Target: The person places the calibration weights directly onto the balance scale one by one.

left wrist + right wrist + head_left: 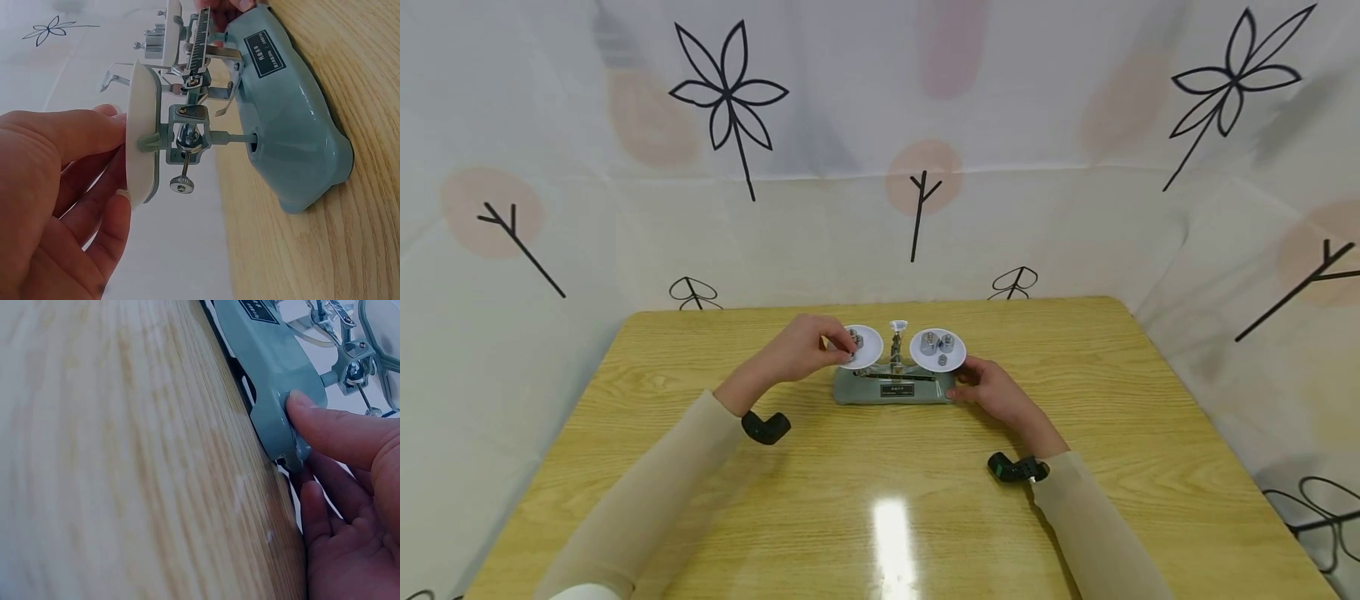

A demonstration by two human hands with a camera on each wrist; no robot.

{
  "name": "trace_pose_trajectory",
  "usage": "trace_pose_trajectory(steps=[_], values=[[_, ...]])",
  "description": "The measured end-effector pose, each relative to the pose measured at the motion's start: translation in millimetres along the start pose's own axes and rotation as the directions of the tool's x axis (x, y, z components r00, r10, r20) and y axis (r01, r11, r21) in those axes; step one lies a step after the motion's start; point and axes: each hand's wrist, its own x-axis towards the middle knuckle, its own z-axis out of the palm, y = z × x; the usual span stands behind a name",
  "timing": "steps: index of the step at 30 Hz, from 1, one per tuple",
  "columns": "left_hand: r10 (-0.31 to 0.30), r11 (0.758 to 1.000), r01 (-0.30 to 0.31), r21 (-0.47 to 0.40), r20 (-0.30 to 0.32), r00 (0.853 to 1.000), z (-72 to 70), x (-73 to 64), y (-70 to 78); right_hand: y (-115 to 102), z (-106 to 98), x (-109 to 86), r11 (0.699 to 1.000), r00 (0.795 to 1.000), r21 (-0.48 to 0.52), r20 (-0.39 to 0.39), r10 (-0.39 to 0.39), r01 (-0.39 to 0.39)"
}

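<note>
A two-pan balance scale with a grey-green base stands on the table. Over its left pan, my left hand pinches a small metal weight at its fingertips; the pan's rim hides the fingertips in the left wrist view. Another metal weight is on that pan beside the fingers. The right pan carries a large weight, a medium one and a small one. With thumb on the front and fingers behind, my right hand grips the right end of the base.
The scale sits toward the back of the wooden table. A patterned cloth hangs behind the table and along its sides. A pointer with a ruled beam and an adjusting nut shows between the pans and the base.
</note>
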Motion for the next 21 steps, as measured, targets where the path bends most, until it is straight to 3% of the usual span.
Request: trace_pose_trajectory(steps=[7, 15, 21], values=[[-0.031, 0.999, 0.031, -0.02, -0.001, 1.0, 0.1, 0.2, 1.1, -2, 0, -1.6, 1.0, 1.0, 0.005, 0.001, -0.002, 0.002], [0.0, 0.998, -0.002, -0.056, -0.043, 0.999, -1.5, -5.4, -0.8, -22, 2, -7.8, 1.0, 1.0, -0.011, 0.011, -0.004, 0.004], [0.004, 0.997, -0.01, -0.078, -0.079, 0.997, -0.9, -11.4, -2.1, -12, 1, -3.8, 0.999, 1.0, -0.045, 0.0, -0.007, 0.007]])
